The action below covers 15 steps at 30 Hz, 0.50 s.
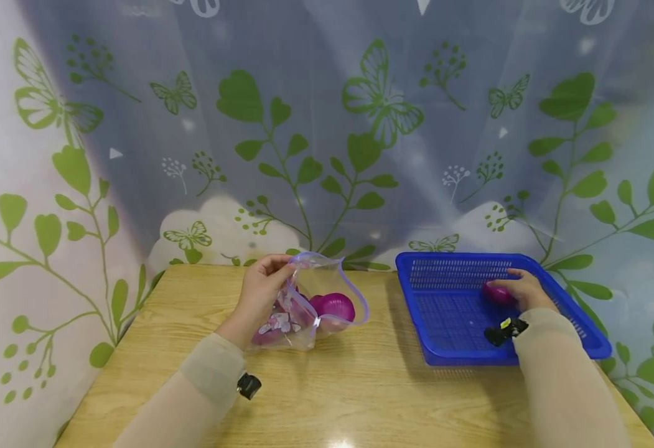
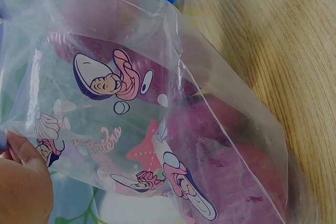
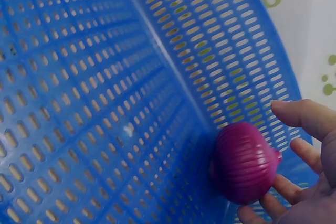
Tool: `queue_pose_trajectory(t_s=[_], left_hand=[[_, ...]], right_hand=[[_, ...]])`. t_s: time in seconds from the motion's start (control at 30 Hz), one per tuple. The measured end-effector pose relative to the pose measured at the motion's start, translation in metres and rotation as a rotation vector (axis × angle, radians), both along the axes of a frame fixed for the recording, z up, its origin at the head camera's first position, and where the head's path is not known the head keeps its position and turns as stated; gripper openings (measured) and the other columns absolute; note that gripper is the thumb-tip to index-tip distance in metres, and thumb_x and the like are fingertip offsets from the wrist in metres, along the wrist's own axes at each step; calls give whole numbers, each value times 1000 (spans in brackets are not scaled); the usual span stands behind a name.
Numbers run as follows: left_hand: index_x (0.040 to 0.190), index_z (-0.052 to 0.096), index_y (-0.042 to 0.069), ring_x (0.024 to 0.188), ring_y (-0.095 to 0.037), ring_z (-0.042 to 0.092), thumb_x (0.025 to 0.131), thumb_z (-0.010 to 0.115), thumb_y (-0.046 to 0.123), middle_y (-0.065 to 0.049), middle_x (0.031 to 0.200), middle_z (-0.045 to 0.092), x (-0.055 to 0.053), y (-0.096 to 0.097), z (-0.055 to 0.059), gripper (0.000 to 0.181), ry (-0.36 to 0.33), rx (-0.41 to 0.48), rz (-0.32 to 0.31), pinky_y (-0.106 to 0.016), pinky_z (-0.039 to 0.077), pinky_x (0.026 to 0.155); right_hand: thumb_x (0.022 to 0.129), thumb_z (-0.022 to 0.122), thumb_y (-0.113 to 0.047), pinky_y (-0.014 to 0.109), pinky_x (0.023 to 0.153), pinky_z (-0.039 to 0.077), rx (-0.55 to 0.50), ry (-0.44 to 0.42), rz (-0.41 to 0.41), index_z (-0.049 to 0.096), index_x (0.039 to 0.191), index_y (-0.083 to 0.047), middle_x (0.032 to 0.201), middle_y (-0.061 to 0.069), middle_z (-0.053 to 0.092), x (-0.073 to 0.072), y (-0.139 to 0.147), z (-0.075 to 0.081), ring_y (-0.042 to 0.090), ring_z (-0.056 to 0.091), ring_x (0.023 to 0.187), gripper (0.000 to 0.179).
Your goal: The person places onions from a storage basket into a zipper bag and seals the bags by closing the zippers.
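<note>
My left hand (image 1: 262, 289) pinches the upper edge of a clear zip bag (image 1: 317, 280) with a lilac rim and cartoon prints, standing on the table. Through its plastic several purple onions (image 2: 220, 177) show, and one onion (image 1: 336, 307) sits near the bag's mouth, which gapes to the right. Over in the blue basket (image 1: 472, 361), my right hand (image 1: 528, 292) reaches down to a single purple onion (image 3: 244, 163) by the far right wall. Its fingers (image 3: 286, 188) lie loosely beside and under that onion, with the thumb apart from it.
The wooden table (image 1: 349, 398) carries the bag at the left and the basket at the right. A patterned curtain (image 1: 327, 155) hangs close behind both. Each wrist wears a small black camera (image 1: 249, 386).
</note>
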<state>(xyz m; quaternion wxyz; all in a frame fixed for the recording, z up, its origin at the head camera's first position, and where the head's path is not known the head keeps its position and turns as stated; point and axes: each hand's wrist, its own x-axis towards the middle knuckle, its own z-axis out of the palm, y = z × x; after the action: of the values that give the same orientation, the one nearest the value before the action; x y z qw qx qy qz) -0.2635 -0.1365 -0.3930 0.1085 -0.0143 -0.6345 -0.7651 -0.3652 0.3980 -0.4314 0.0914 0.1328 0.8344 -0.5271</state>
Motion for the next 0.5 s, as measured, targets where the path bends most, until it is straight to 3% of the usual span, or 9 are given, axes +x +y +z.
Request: queue_pose_trajectory(t_s=[0.03,0.13,0.33,0.5], left_hand=[[110,64,-10,70,-9,55,94,66,-1,2,83,63,0,0,0,18,2,-5,-2,-19,47,61],[110,64,-9,70,-8,55,94,67,0,2,83,63,0,2,1,19,9,-12,-10,-18,46,60],[110,66,-6,72,-10,55,94,68,2,1,84,62,1,2,2,17,-4,-37,-5,-20,47,61],[109,66,-5,71,-9,53,94,69,3,1,83,61,1,3,3,17,-22,-55,-4,-19,46,60]], right_hand=[[95,66,-16,60,113,30,2,-5,7,3,155,8,157,37,7,1,1,-1,45,32,134,90],[93,67,-15,63,113,28,15,-19,26,2,154,9,156,39,7,2,4,-5,49,27,138,92],[84,71,-5,64,109,34,19,-21,15,1,153,10,153,42,8,1,4,-14,54,23,139,99],[83,72,-4,62,107,38,22,-24,25,0,153,9,153,42,6,1,3,-16,54,23,139,101]])
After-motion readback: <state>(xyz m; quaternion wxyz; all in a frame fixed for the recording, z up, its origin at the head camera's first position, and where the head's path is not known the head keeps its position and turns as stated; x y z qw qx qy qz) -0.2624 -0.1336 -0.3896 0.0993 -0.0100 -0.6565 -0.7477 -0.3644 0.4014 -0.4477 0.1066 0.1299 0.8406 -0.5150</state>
